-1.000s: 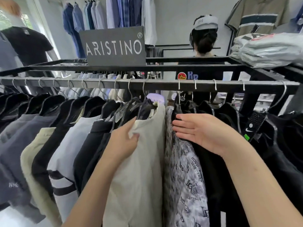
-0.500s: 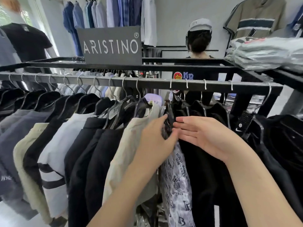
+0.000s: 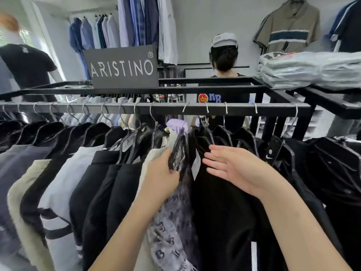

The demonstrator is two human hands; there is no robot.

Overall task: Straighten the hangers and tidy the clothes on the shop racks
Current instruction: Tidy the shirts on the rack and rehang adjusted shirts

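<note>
A black rack rail (image 3: pixel 168 109) runs across the view, hung with shirts on metal-hooked hangers. My left hand (image 3: pixel 163 176) grips the shoulder of a grey patterned shirt (image 3: pixel 172 227) in the middle of the rail. Just left of it hangs a cream shirt (image 3: pixel 154 155); further left are black, white and beige tops. My right hand (image 3: pixel 234 169) lies flat, fingers apart, on the shoulder of a black shirt (image 3: pixel 218 202) right of the patterned one. More black garments (image 3: pixel 332 173) hang at the right.
A grey ARISTINO sign (image 3: pixel 122 68) stands on the rack's top frame. Folded, bagged shirts (image 3: pixel 312 69) are stacked on the shelf at right. A person in a cap (image 3: pixel 224 55) stands behind the rack. Shirts hang on the back wall; a dressed mannequin (image 3: pixel 25 65) is at left.
My left hand has moved right from the cream shirt to the patterned shirt and closed on its shoulder. The right hand has stayed on the black shirt. The view has shifted slightly.
</note>
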